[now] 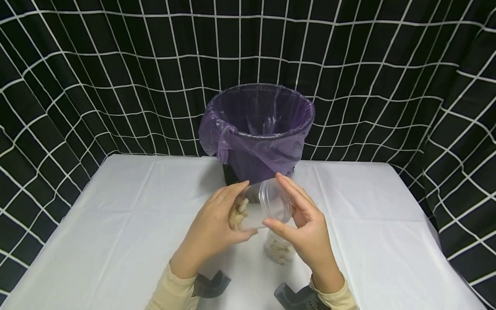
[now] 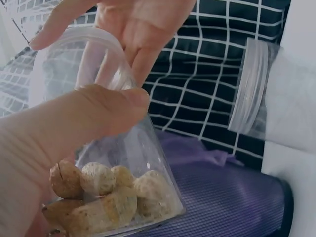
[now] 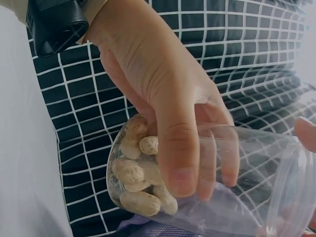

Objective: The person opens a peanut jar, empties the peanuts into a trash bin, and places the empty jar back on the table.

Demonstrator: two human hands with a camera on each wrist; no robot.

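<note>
A clear plastic jar (image 1: 255, 216) lies tilted nearly sideways above the table, with several unshelled peanuts (image 1: 238, 215) gathered at its base. My left hand (image 1: 211, 228) grips the jar body near that end, its thumb across the wall in the left wrist view. At the other end, my right hand (image 1: 310, 230) holds the clear lid (image 1: 276, 201) between thumb and fingers. The right wrist view shows the peanuts (image 3: 140, 173) beside the left thumb. Below the right hand, a second clear jar (image 1: 279, 252) with peanuts stands on the table, partly covered.
Behind the hands stands a mesh bin (image 1: 252, 165) lined with a purple bag (image 1: 211, 129). A white cloth covers the table (image 1: 128, 215). Black curtain (image 1: 155, 77) with a white grid surrounds the back and sides. Grey wrist mounts (image 1: 211, 286) sit under the forearms.
</note>
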